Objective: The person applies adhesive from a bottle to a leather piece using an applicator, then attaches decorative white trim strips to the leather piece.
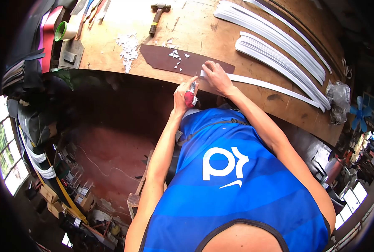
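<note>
At the near edge of the table [203, 33], upper middle of the frame: white strip [258, 82] beneath the right hand [217, 76], red-and-white wrapped object [190, 98] clasped in the left hand [181, 97].

Right fingers bent down over the strip near its left end, by the dark brown sheet [155, 59]; pinching or merely pressing, impossible to tell. Left fingers curled around the wrapped object, too blurred to identify. Strip running away to the right, just below two white strip bundles [271, 24] [279, 59]. Probably light, thin and bendy, prone to sliding or twisting if held at one end only; best taken flat across its width near the left end, with mid-length support. Unlikely to shatter, though probably easy to crease or nick.
</note>
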Motion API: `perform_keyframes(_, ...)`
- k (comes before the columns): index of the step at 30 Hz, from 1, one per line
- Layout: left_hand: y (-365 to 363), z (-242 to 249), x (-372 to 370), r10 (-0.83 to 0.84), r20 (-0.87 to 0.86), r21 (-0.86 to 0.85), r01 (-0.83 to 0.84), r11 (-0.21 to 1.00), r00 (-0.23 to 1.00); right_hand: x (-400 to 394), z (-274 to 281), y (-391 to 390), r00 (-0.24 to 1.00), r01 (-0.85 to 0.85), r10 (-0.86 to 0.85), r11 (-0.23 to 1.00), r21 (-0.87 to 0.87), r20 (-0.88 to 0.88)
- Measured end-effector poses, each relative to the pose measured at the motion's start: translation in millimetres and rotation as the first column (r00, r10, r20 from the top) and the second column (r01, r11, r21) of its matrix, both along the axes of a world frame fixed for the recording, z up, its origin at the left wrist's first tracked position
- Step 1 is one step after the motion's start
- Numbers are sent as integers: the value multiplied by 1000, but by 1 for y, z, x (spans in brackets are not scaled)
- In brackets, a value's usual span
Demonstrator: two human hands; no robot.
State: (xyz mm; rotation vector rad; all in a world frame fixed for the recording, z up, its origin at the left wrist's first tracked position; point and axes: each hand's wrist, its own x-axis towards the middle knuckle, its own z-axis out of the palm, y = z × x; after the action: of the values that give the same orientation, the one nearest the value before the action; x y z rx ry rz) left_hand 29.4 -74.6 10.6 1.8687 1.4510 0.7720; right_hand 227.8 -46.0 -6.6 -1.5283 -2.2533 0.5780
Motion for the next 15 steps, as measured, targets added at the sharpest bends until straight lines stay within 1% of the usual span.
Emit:
perform_keyframes(2,-1,-2,1,38,38,8,-38,999,999,-1,13,-3,996,73,-79,989,130,39)
perform_keyframes(3,-1,-2,2,44,38,3,-44,999,998,4,13,-4,996,91,-92,995,37,22)
perform_keyframes(6,-4,-2,3,58,36,32,-59,998,998,20,16,-4,1000,25,-25,1000,-19,-2)
perform_keyframes(7,-6,-2,4,69,60,18,-70,997,996,23,20,-5,1000,-1,1,1000,19,3)
perform_keyframes(8,-7,-1,5,78,83,3,-79,997,993,26,19,-5,1000,-4,3,1000,19,3)
perform_keyframes(10,-9,-1,7,88,100,-21,-86,996,991,29,16,-6,997,-72,71,997,26,25)
perform_keyframes(11,-10,-1,8,97,116,-46,-92,995,989,30,13,-6,997,-72,71,997,25,25)
perform_keyframes(13,-9,-1,10,100,118,-44,-95,994,988,29,10,-5,998,-66,64,992,104,21)
perform_keyframes(15,-8,-3,11,104,117,-45,-99,994,988,28,10,-5,998,-70,69,991,115,10)
